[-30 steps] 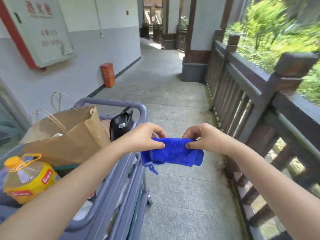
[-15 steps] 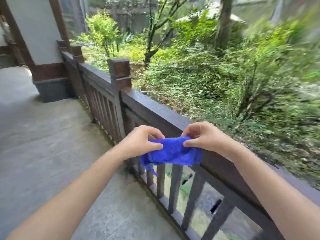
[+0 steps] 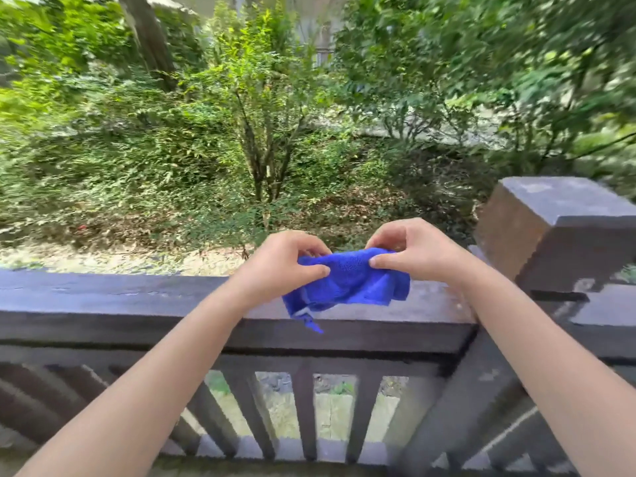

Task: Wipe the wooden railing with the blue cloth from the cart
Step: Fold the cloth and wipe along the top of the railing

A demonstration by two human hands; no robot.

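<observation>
Presently both hands pinch the blue cloth [image 3: 347, 282] by its upper edge: left hand [image 3: 282, 261] with thumb and fingers closed on the left end, right hand [image 3: 411, 249] likewise on the right. It hangs bunched in front of the wooden railing [image 3: 120, 299]; contact cannot be told. A square post [image 3: 554, 232] stands to the right, shrubs [image 3: 261, 132] beyond.

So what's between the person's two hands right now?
In the head view, only the blue cloth spans the gap: the left hand and right hand each pinch an end, holding it above the wooden railing.
</observation>
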